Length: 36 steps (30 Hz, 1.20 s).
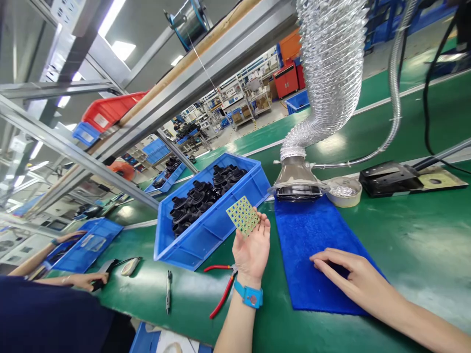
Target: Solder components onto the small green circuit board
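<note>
My left hand (252, 247) is raised above the green table, palm toward me, holding a small yellow-green perforated board (242, 214) by its lower right edge. A blue wristband sits on that wrist. My right hand (348, 274) rests palm down on a blue felt mat (305, 235), its fingers stretched out flat and holding nothing. Red-handled cutters (222, 289) lie on the table just left of my left wrist.
A blue bin (217, 223) of black rubber parts stands left of the board. A silver flexible duct with a hood (298, 184) hangs over the mat's far end, beside a solder-wool tin (344, 191) and a black fixture (392, 177). A co-worker's hands (83, 280) work at far left.
</note>
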Each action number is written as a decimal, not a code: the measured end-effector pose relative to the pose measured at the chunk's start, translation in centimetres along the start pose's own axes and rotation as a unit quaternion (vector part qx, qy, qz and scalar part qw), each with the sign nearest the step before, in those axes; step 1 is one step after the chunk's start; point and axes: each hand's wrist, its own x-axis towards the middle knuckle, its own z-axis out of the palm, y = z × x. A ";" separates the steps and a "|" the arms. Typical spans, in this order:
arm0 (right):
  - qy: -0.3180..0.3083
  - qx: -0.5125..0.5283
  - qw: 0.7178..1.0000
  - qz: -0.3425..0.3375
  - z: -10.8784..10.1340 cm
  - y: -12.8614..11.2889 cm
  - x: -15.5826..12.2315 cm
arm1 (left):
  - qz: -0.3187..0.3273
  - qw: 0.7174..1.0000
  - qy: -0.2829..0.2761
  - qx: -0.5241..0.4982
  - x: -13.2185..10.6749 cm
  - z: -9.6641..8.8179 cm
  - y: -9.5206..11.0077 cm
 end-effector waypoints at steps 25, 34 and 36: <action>0.010 -0.060 0.995 -0.079 0.8 1.8 -0.8 | 0.058 0.998 0.033 0.001 0.8 -1.0 2.3; 0.010 -0.069 0.991 -0.113 0.7 1.4 -0.8 | 0.054 0.998 0.043 0.007 0.6 -0.9 2.2; 0.010 -0.068 0.990 -0.120 0.7 1.3 -0.8 | 0.054 0.997 0.053 0.017 0.6 -0.8 2.2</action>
